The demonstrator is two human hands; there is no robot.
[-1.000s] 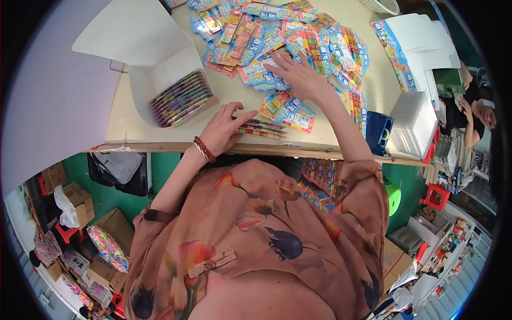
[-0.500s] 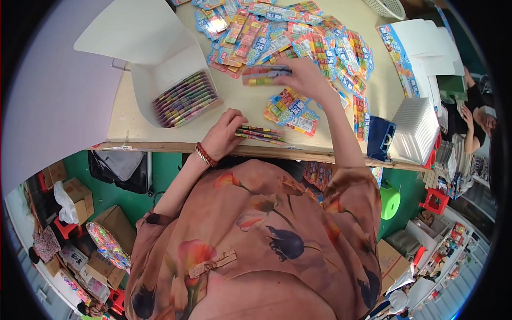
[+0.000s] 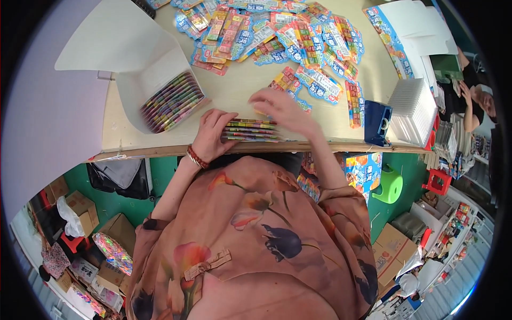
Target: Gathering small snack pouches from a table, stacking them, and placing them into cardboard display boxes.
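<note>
Packing workshop: worktable (image 3: 229, 101) of colourful packets (image 3: 298, 37), stacked cartons (image 3: 114, 234).

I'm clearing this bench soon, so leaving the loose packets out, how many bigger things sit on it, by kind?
White open box with packets filed inside: 1
Stack of packets under the left hand: 1
Blue tape dispenser: 1
Stack of clear trays: 1
Pile of flat white cartons: 1
Total: 5

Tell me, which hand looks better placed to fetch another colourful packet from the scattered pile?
Probably the right hand: it hovers, blurred, just short of the scattered packets. The left hand lies flat on the small stack of packets at the table edge.
</note>
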